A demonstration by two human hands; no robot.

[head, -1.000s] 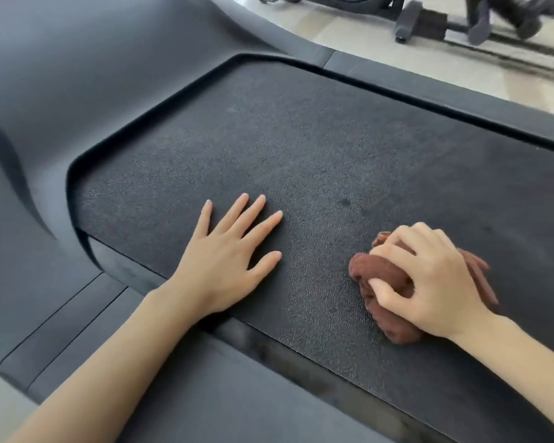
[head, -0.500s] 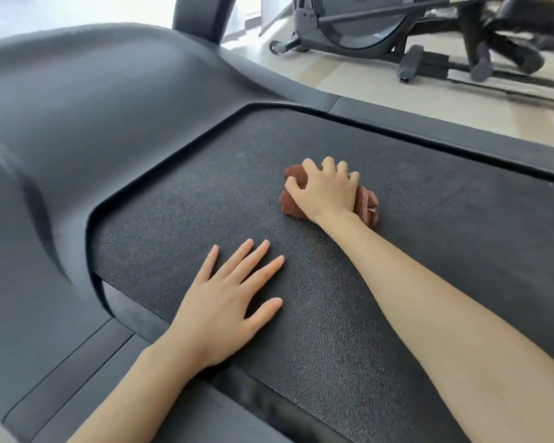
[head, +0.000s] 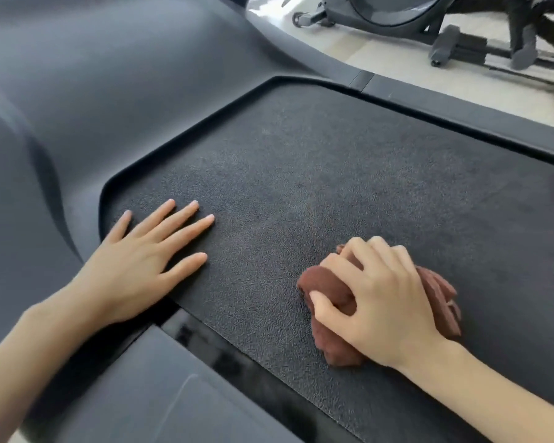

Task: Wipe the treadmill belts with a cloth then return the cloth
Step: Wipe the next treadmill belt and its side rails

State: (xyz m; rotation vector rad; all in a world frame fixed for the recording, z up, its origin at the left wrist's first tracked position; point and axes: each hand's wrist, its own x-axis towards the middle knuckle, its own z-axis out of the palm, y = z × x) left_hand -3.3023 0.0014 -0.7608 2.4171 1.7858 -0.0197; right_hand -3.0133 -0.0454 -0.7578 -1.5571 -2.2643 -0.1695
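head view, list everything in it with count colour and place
treadmill belt: one, black, across the middle
cloth: one, brown, bunched on the belt, near right
motor cover: one, dark grey, upper left
side rails: two, dark grey, far and near belt edges
exercise machine: one, black, on the pale floor, top right
left hand: one, flat on the belt, fingers spread
right hand: one, gripping the cloth

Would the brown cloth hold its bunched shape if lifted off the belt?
Probably not: the brown cloth bulges in soft folds around the right hand gripping it, so likely floppy. Seemingly light, bunched under one hand. It may drag on the grainy belt.
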